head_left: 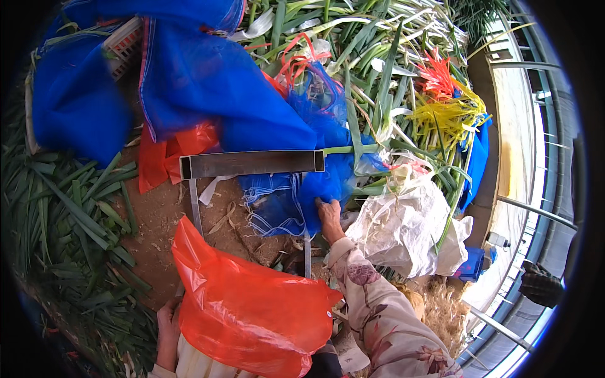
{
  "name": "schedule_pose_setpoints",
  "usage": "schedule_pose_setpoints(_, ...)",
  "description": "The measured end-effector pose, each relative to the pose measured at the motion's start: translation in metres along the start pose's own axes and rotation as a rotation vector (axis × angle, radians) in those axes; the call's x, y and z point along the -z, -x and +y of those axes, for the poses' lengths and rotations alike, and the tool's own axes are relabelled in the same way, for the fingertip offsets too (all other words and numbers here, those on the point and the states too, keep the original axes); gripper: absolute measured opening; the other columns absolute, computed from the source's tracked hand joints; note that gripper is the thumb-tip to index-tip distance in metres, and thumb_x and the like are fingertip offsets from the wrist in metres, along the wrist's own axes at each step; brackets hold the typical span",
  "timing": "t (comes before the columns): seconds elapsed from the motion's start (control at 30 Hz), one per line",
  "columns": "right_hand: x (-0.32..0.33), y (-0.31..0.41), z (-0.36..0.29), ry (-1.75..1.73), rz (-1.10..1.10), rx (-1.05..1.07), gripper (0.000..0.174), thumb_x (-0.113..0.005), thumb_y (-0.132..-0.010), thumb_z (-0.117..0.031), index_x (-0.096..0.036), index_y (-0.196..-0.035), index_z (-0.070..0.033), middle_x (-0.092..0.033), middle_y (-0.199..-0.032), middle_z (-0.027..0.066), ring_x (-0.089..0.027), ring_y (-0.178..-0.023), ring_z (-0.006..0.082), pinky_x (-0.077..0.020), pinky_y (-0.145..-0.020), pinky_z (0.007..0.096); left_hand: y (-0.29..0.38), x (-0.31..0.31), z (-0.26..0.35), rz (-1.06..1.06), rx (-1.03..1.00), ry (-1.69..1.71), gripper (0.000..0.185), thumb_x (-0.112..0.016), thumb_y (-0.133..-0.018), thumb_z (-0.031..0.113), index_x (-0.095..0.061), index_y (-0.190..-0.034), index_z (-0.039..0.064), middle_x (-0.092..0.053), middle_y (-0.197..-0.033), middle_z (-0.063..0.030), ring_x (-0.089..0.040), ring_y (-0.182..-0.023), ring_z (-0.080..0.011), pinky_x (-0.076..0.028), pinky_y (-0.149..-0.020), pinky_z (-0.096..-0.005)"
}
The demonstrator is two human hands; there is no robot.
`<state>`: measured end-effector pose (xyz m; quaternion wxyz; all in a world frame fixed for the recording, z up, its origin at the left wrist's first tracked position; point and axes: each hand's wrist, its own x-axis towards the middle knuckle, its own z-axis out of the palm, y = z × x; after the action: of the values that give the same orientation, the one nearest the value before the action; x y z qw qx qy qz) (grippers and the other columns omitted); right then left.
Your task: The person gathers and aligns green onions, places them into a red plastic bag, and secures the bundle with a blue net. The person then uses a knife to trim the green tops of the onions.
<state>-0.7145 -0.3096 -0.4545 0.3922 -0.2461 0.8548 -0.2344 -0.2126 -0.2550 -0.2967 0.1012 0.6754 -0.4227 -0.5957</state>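
With its fingers bunched in blue netting [326, 184], my right hand [332, 221] reaches past the right end of a metal channel frame [255, 164]. My left hand [168, 317] is low in the view, beside the left edge of a red plastic sheet [255, 307]; its fingers are partly hidden, so its grip does not show. The red plastic lies across my lap. Thick white stalks [208, 365], apparently leeks, stick out below it. White-edged blue mesh [276, 205] hangs under the frame.
Cut green leaves [71, 227] are heaped at left. Long blue cloth [212, 90] drapes over a plastic crate [123, 45]. Leeks [378, 42] pile up behind, with red ties [437, 78] and yellow ties [449, 115]. A white woven sack [401, 227] sits by my right forearm.
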Motion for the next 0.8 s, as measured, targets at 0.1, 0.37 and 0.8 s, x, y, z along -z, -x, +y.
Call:
schedule_pose_setpoints(0.1, -0.004, -0.004, -0.001, -0.306, 0.081, 0.032, 0.025, -0.061, -0.097, -0.028, -0.067, -0.108, -0.006, -0.069, -0.093, 0.0058, -0.063, -0.075, 0.0211, -0.0515, -0.069, 0.0365, 0.002, 0.0, 0.006, 0.015, 0.024, -0.091, 0.02, -0.055, -0.093, 0.007, -0.067, -0.104, -0.005, -0.069, -0.083, -0.0154, -0.066, -0.082, -0.0138, -0.051, -0.076, -0.0296)
schedule_pose_setpoints(0.37, 0.294, 0.084, -0.158, -0.904, 0.125, 0.224, 0.042, -0.046, -0.105, -0.034, -0.056, -0.127, 0.0, -0.066, -0.117, 0.0152, -0.066, -0.104, 0.0285, -0.0546, -0.093, 0.0418, -0.002, -0.006, 0.011, 0.056, -0.068, -0.118, 0.021, -0.056, -0.088, 0.007, -0.069, -0.101, -0.003, -0.069, -0.083, -0.0218, -0.07, -0.08, -0.0225, -0.052, -0.075, -0.0337)
schedule_pose_setpoints(0.8, 0.317, 0.235, -0.051, -0.698, 0.364, -0.149, 0.041, -0.047, -0.106, -0.035, -0.053, -0.13, -0.001, -0.064, -0.115, 0.0099, -0.061, -0.102, 0.0182, -0.0521, -0.088, 0.0312, 0.058, 0.062, 0.071, 0.459, -0.08, 0.274, 0.022, -0.052, -0.1, 0.009, -0.061, -0.116, -0.002, -0.067, -0.103, -0.0109, -0.065, -0.085, -0.0164, -0.052, -0.081, -0.0308)
